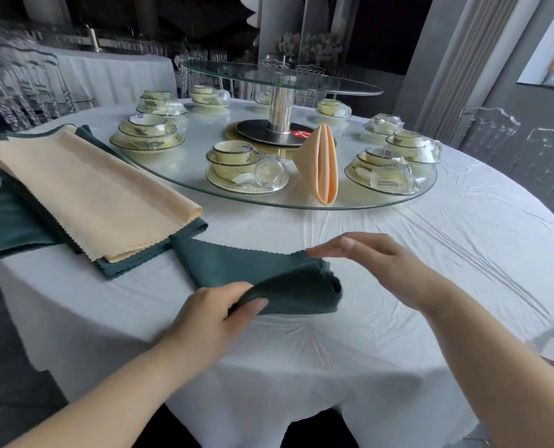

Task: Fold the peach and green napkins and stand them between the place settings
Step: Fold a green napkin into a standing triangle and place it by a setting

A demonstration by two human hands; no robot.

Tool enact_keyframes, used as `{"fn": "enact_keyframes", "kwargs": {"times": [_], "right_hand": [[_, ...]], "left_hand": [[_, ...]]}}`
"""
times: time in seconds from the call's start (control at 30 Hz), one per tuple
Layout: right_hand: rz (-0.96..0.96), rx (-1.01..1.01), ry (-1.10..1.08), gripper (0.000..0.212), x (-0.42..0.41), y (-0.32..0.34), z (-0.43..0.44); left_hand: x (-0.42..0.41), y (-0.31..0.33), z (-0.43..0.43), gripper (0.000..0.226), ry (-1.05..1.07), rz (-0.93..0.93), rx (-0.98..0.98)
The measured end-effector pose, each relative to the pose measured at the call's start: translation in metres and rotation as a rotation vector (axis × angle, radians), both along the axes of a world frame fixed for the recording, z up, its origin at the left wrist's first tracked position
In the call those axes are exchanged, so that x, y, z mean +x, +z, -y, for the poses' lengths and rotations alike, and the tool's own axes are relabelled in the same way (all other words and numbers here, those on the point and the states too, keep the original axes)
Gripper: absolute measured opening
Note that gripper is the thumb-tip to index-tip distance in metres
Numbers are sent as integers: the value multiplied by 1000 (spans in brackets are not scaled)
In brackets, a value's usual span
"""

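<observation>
Green napkin lies diagonal, far-left to near-right, left hand pinching

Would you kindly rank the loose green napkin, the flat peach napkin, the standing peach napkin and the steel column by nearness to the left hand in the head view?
1. loose green napkin, gripped by the left hand.
2. flat peach napkin, on the stack to the left.
3. standing peach napkin, ahead on the glass turntable.
4. steel column, at the table's centre.

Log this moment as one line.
left hand grips green napkin | right hand flat at edge | folded peach napkin stands upright
</observation>
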State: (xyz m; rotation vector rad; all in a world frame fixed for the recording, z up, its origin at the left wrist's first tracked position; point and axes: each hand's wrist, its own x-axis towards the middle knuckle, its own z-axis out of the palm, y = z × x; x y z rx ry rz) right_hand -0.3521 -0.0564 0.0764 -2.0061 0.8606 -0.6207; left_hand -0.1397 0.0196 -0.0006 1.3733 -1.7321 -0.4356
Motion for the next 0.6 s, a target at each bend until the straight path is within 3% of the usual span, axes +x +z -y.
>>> {"fn": "enact_keyframes", "kwargs": {"times": [0.13, 0.23, 0.33, 0.43, 0.5, 0.53, 0.6], "right_hand": [[-167, 100, 31, 32, 34, -13, 7], [-242, 103, 16, 35, 36, -14, 9], [-147, 203, 27, 49, 27, -16, 10], [-175, 209, 61, 56, 24, -24, 14], [-211, 158, 13, 38, 29, -29, 16], [-208, 136, -40, 24, 34, -30, 17], [-216, 96, -135, 11, 44, -32, 19]], "left_hand": [[2, 3, -3, 48, 99, -164, 68], [5, 2, -1, 68, 147, -262, 80], [7, 1, 6, 59, 235, -483, 102], [7, 1, 12, 49, 252, -588, 97], [10, 3, 15, 15, 295, -603, 119], [11, 4, 15, 17, 336, -571, 116], [14, 7, 15, 47, 416, -460, 62]]}}
